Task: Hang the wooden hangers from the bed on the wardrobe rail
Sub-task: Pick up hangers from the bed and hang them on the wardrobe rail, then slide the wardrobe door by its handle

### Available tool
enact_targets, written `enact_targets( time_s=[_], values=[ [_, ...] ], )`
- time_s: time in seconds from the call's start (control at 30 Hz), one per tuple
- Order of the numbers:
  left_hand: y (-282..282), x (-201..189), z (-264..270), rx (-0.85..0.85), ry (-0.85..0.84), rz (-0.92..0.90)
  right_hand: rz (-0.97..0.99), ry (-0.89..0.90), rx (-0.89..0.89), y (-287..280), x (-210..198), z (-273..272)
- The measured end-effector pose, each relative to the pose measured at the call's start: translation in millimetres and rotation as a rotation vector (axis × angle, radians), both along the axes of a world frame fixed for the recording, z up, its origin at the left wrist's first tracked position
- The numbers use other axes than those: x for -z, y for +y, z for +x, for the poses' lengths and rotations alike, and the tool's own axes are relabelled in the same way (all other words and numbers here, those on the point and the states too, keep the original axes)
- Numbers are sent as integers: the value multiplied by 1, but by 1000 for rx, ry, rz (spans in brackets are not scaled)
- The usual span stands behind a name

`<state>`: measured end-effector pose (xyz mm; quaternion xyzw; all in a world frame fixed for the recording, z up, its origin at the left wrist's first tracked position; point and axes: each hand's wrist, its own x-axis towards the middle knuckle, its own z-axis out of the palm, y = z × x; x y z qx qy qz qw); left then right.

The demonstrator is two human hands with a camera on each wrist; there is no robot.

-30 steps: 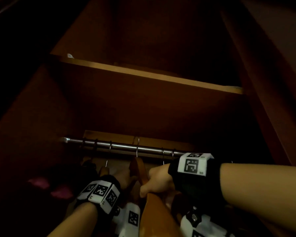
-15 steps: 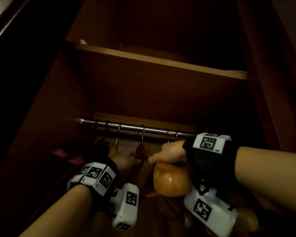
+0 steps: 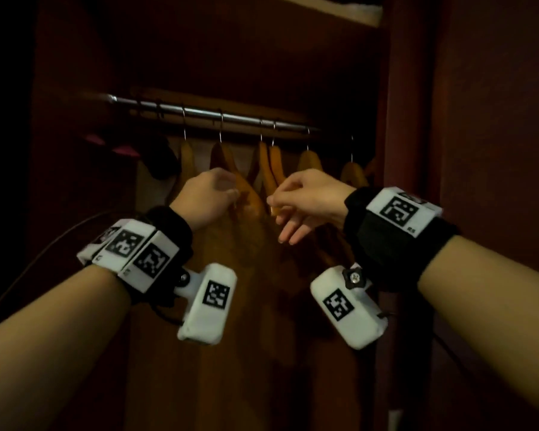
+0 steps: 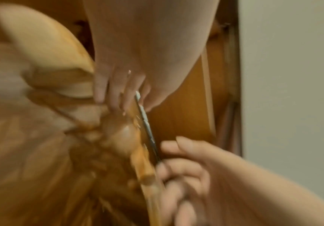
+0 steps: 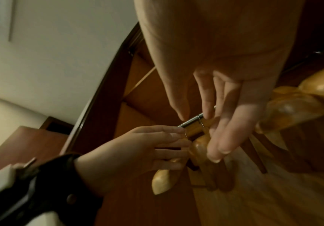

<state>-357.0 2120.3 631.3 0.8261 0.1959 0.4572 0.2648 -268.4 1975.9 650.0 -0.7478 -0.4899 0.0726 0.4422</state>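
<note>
Several wooden hangers hang by wire hooks from the metal rail inside the dark wardrobe. My left hand is below the rail and holds the shoulder of one hanging hanger between thumb and fingers. In the right wrist view the left hand's fingers lie across that hanger. My right hand is just to its right, fingers loosely spread. The right hand's fingertips touch a neighbouring hanger, with thumb and index apart near the rail. The left wrist view is blurred.
Dark clothes on pink hangers fill the rail's left end. The wardrobe's side panel stands close on the right. A shelf edge runs above. A cable trails from my left wrist.
My right hand was gripping a hanger raised near the rail; now its fingers have loosened and the hanger hangs. Both hands sit lower and the head view has tipped down.
</note>
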Motion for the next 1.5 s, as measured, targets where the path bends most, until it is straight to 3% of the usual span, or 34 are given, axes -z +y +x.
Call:
enact_targets(
  time_s=[0.07,0.2,0.43,0.67,0.83,0.97,1.07,1.2,1.5],
  values=[
    [-27,22,-8,-52,-12,104,66,30,13,-23,24,-5],
    [-80,66,-14,34,-41,153,125,62,68,-61,75,-6],
    [-146,141,12,103,177,255,33,-37,259,-114,174,27],
    [-168,187,28,147,462,416,-231,67,428,-157,275,63],
    [-156,191,52,179,602,675,-323,211,540,-147,325,78],
    [-144,190,83,180,634,1238,-304,257,611,-121,350,80],
    [-141,189,107,144,895,1537,-231,305,658,-103,360,75],
    [-130,191,132,24,1040,1653,-73,340,741,-85,370,78],
    [-122,193,139,-20,1070,1718,56,369,804,-70,376,75]
  ],
)
